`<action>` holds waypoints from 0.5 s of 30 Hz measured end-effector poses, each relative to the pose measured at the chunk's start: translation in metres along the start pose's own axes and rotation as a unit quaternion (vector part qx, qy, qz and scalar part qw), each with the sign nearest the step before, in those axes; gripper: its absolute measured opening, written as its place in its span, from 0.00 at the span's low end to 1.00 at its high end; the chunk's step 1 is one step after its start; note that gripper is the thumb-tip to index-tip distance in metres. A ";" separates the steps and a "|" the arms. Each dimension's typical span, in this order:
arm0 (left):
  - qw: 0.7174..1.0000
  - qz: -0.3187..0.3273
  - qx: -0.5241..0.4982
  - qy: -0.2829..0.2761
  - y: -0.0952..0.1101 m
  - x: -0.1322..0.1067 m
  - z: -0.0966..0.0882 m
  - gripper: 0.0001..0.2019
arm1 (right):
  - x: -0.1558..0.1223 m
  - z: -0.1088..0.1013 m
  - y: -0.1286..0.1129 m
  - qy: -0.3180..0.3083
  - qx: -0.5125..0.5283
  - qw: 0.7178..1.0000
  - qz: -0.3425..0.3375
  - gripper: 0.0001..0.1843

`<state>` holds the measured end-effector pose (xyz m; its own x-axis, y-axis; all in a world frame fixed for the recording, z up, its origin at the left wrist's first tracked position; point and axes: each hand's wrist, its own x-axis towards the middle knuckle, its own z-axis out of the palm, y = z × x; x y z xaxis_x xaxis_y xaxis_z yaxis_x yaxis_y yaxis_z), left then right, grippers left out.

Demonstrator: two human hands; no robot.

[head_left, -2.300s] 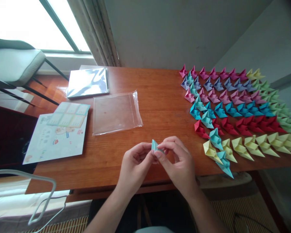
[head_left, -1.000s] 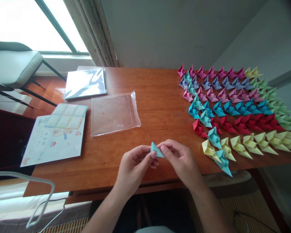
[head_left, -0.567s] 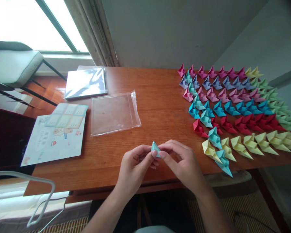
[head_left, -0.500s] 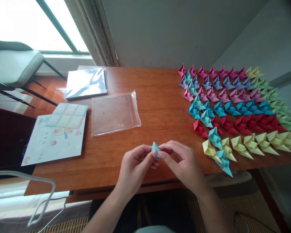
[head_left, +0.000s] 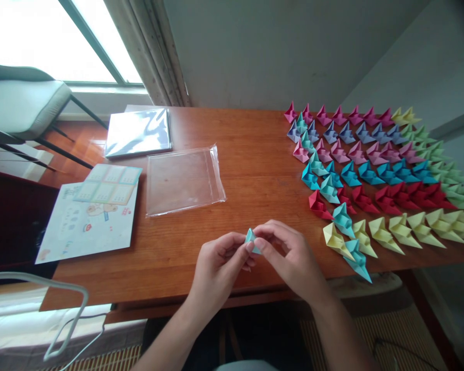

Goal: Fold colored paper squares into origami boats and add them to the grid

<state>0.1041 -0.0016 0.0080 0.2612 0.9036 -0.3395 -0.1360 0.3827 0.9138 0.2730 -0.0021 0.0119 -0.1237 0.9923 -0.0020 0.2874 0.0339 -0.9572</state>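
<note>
A small piece of folded light-teal paper [head_left: 250, 236] is pinched between both hands, just above the near part of the table. My left hand [head_left: 220, 260] grips its left side with thumb and fingers. On the other side, my right hand [head_left: 288, 257] holds it with the thumb pressed on its face. The fingers cover much of the paper. To the right stand folded paper boats in rows; a teal paper boat [head_left: 358, 260] and a yellow paper boat [head_left: 336, 239] are the nearest to my right hand.
A clear plastic sleeve [head_left: 183, 180] lies on the wooden table [head_left: 255, 170]. Left of it are a shiny wrapped packet [head_left: 137, 131], a patterned card [head_left: 108, 183] and a printed sheet [head_left: 87, 232]. A chair [head_left: 31, 108] stands by the window, and a white tube frame [head_left: 81, 304] at lower left.
Both hands still hold the folded teal paper. It has shifted slightly to the right, its tip looks more rounded, and my right fingers have moved a little over it.
</note>
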 end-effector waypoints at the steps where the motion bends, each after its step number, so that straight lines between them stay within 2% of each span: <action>1: 1.000 0.001 0.004 -0.001 0.000 0.000 0.000 0.11 | 0.001 0.000 0.000 0.000 0.008 1.000 0.004 0.04; 9: 1.000 0.002 0.009 -0.014 -0.001 -0.001 0.001 0.11 | 0.006 0.009 0.004 0.016 0.043 0.999 0.000 0.07; 15: 1.000 0.008 0.016 -0.021 -0.003 -0.001 -0.001 0.10 | 0.008 0.007 0.006 0.007 0.073 0.997 0.012 0.07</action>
<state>0.1034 -0.0032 0.0054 0.2999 0.9000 -0.3164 -0.1097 0.3620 0.9257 0.2674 0.0049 0.0038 -0.1041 0.9943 -0.0226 0.1480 -0.0070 -0.9890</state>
